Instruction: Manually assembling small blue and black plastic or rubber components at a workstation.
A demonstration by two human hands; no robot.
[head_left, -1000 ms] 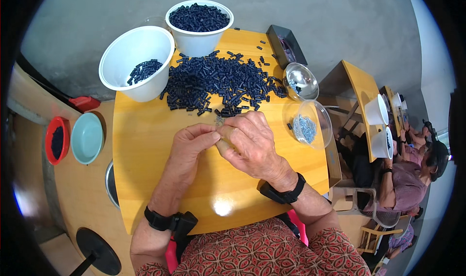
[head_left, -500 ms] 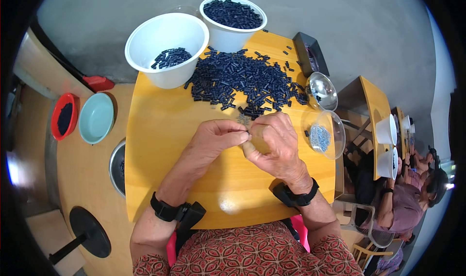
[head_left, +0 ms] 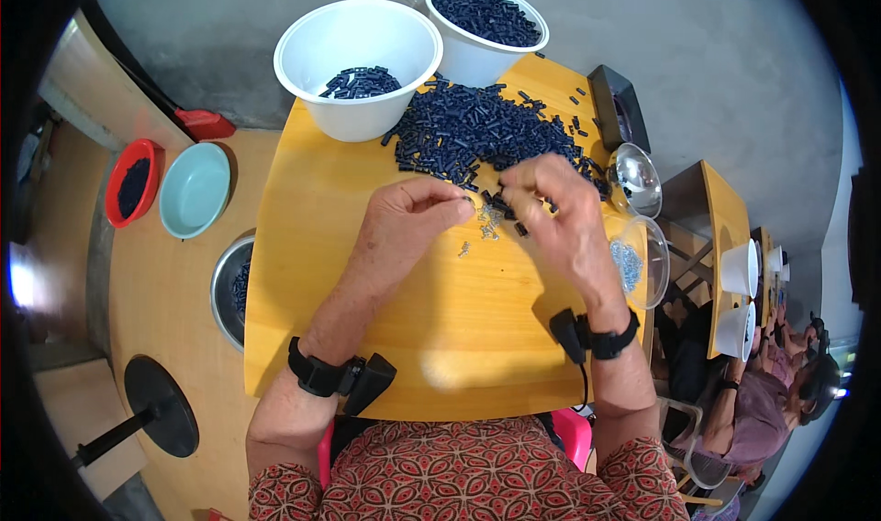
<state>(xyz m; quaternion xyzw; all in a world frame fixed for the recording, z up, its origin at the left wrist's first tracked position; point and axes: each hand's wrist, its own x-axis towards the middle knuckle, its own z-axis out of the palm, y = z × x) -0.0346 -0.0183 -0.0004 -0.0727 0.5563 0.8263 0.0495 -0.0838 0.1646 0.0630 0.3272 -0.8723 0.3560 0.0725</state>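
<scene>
My left hand (head_left: 404, 223) is closed in a pinch over the yellow table, with a small black tubular piece (head_left: 469, 201) just showing at its fingertips. My right hand (head_left: 562, 211) reaches to the near edge of a heap of black tubular pieces (head_left: 491, 122); its fingers are bent and blurred, so what they hold does not show. Between the hands lies a scatter of tiny silvery metal bits (head_left: 491, 222), a few of them closer to me. One loose black piece (head_left: 522, 230) rests beside the right fingers.
Behind the heap stand two white tubs, one (head_left: 358, 122) partly filled with black pieces, the other (head_left: 477, 60) full. A clear bowl of small metal parts (head_left: 626, 266), a steel bowl (head_left: 635, 180) and a black tray (head_left: 606, 90) line the right. Basins (head_left: 195, 191) sit on the floor left; people sit right.
My hands have come apart: the right moved up and right to the heap, while the left keeps its pinch. The metal bits between them are now uncovered. The whole view has shifted slightly.
</scene>
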